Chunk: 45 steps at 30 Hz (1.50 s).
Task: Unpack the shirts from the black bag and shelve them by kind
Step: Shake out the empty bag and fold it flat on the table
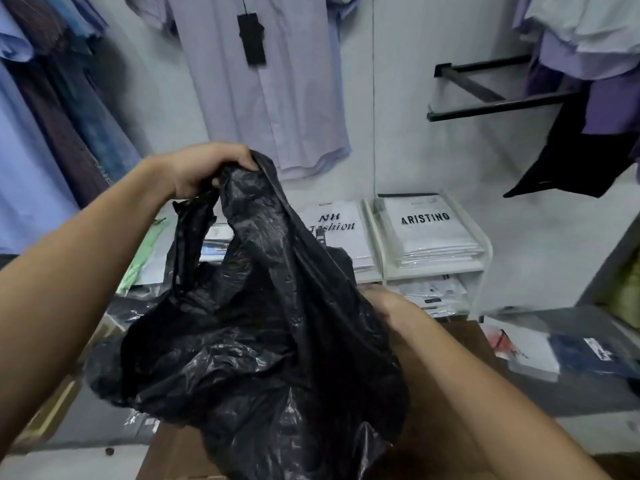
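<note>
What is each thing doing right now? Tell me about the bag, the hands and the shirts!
Black bag: held up, crumpled, contents hidden.
Left hand: grips the bag's top.
Right hand: against the bag's side, fingers hidden behind the plastic.
Aristino stack: folded, wrapped, lying on the shelf.
NH Fashion stack: folded, partly behind the bag.
Lilac shirt: hanging on the wall, black tag dangling.
Rack: bare at its near end.

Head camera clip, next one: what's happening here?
A person is unpacking in a clothing shop. Their left hand grips the top of a black bag and holds it up, while the right hand is at the bag's side, fingers hidden behind the plastic. No shirt is out of the bag yet. Behind it, white shelves hold stacks of packaged shirts, and other shirts hang on the wall.
</note>
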Each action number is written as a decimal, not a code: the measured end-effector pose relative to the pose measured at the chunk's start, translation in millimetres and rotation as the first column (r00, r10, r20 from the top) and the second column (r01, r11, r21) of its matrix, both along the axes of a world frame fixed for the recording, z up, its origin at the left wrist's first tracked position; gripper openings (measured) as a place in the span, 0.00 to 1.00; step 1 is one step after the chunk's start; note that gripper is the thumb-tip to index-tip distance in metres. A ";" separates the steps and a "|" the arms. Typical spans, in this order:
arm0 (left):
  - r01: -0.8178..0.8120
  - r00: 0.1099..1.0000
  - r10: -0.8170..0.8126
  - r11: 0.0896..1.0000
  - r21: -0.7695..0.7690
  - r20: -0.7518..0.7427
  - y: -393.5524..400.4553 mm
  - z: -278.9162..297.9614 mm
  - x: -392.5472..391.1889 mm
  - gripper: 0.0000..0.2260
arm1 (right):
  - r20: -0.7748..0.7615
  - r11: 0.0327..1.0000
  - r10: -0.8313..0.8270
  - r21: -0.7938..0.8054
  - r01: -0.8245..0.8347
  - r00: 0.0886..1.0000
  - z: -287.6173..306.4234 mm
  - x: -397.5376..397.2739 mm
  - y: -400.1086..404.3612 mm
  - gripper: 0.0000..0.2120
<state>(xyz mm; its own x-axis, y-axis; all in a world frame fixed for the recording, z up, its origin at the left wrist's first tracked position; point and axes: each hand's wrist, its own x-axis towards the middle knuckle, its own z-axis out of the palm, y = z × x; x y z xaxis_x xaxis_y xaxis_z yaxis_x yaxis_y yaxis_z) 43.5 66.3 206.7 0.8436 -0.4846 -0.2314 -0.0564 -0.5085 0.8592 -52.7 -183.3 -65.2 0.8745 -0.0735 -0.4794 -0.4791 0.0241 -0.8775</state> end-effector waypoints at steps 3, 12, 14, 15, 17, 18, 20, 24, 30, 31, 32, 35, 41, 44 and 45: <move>-0.175 0.977 0.149 0.968 0.177 0.153 11.2 -5.4 7.7 0.11 | 0.036 0.989 -0.145 0.018 0.145 0.989 -12.1 -0.2 -12.0 0.07; -0.057 0.935 -0.153 0.824 0.563 0.319 64.1 -59.3 31.7 0.11 | 0.140 0.806 -0.341 0.552 0.212 0.930 0.9 -25.2 -66.9 0.11; 0.041 0.948 -0.225 0.784 0.619 0.223 64.1 -77.3 35.1 0.16 | 0.146 0.782 -0.369 0.583 0.222 0.918 8.4 -24.8 -72.6 0.12; 0.073 0.949 -0.250 0.765 0.640 0.191 60.4 -84.8 35.8 0.17 | 0.166 0.809 -0.354 0.547 0.213 0.920 11.4 -23.8 -72.6 0.14; 0.102 0.952 -0.264 0.756 0.646 0.158 49.3 -96.1 36.1 0.19 | 0.213 0.886 -0.350 0.391 0.249 0.912 14.1 -20.4 -71.0 0.16; 0.121 0.950 -0.275 0.758 0.640 0.146 41.7 -99.4 33.7 0.21 | 0.238 0.907 -0.382 0.281 0.313 0.893 15.4 -18.1 -69.3 0.14; 0.176 0.956 -0.279 0.797 0.578 0.094 22.2 -103.8 20.3 0.24 | 0.297 0.882 -0.465 0.075 0.465 0.834 19.9 -14.6 -64.8 0.12; 0.313 0.944 -0.325 0.818 0.483 -0.061 -26.0 -124.5 -5.9 0.19 | 0.276 0.857 -0.503 0.038 0.514 0.819 29.2 -9.5 -61.8 0.16; 0.064 0.921 -0.161 0.961 0.270 0.355 -60.3 -136.2 24.0 0.12 | 0.295 0.939 -0.204 0.329 0.101 0.933 15.3 -43.7 -76.3 0.27; -0.004 0.904 -0.089 0.977 0.215 0.418 -61.4 -128.7 31.2 0.13 | 0.314 0.964 -0.128 0.261 0.044 0.941 6.5 -50.3 -82.4 0.35; -0.070 0.876 -0.021 0.983 0.170 0.481 -62.3 -121.1 38.3 0.17 | 0.319 0.980 -0.033 0.197 -0.032 0.947 -2.2 -56.6 -87.6 0.43; -0.191 0.774 0.129 0.981 0.034 0.620 -69.2 -99.6 57.6 0.21 | 0.292 0.944 0.286 0.077 -0.320 0.913 -13.1 -69.2 -82.4 0.34; -0.106 0.800 -0.044 0.971 0.213 0.598 -89.8 -108.2 45.1 0.33 | 0.395 0.996 0.092 -0.024 -0.089 0.914 24.8 -57.5 -35.0 0.15; 0.051 0.834 -0.172 0.970 0.238 0.525 -87.3 -127.2 29.3 0.35 | 0.357 0.974 0.044 0.191 -0.119 0.933 27.5 -47.2 -13.9 0.25; 0.096 0.864 -0.201 0.966 0.240 0.462 -88.1 -134.4 24.6 0.33 | 0.324 0.970 -0.008 0.233 -0.072 0.946 25.7 -40.7 -4.4 0.27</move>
